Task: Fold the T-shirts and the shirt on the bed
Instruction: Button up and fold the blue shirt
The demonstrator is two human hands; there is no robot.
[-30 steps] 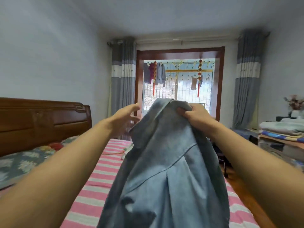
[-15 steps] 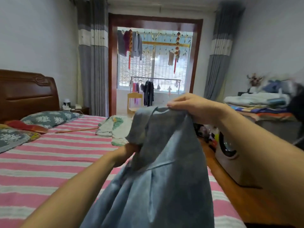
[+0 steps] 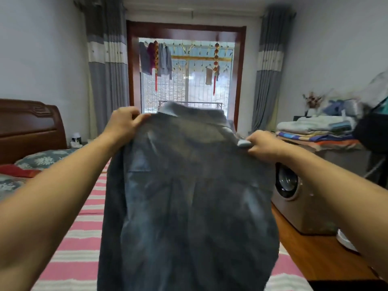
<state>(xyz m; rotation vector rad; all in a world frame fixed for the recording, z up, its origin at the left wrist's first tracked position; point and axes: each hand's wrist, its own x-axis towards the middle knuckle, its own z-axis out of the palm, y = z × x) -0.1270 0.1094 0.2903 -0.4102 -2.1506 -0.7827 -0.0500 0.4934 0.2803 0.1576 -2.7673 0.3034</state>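
The denim shirt (image 3: 189,196) hangs between both hands, long axis vertical, above the striped bed (image 3: 69,248). Left hand (image 3: 123,124) and right hand (image 3: 264,147) each pinch one shoulder, equally near.

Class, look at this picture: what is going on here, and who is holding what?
A person is holding up a blue-grey shirt in front of them, spread out by its shoulders. The left hand pinches one shoulder and the right hand grips the other, so the collar is on top and the body hangs down over the bed with its pink and white stripes. The shirt is not yet folded or laid flat. A washing machine stands to the right of the bed.
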